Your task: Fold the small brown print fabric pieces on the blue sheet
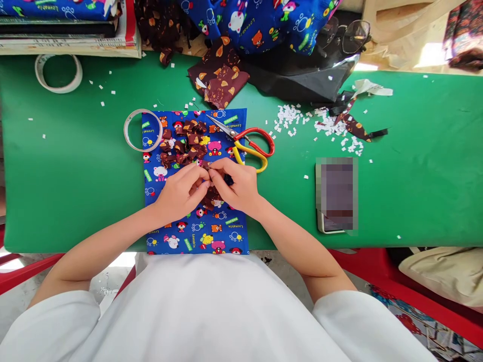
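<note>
My left hand [183,188] and my right hand [234,185] meet over a blue cartoon-print cloth [162,241]. Thumbs and forefingers of both are pinched together on a small piece of dark brown fabric, mostly hidden by the fingers. Just beyond them lies a pile of brown patterned fabric pieces [187,143], and more brown fabric [211,198] shows beneath my hands. Scissors [251,146] with one red and one yellow handle rest across the cloth's right edge, their blades apart. A roll of tape [127,131] overlaps the cloth's far left corner.
The green table [75,191] carries another tape roll [77,78], a phone [335,221] at right and scattered white paper bits [289,115]. Along the back are brown fabric [222,75], a black bag [290,75], blue printed cloth [249,22], glasses [354,37] and stacked books [75,48].
</note>
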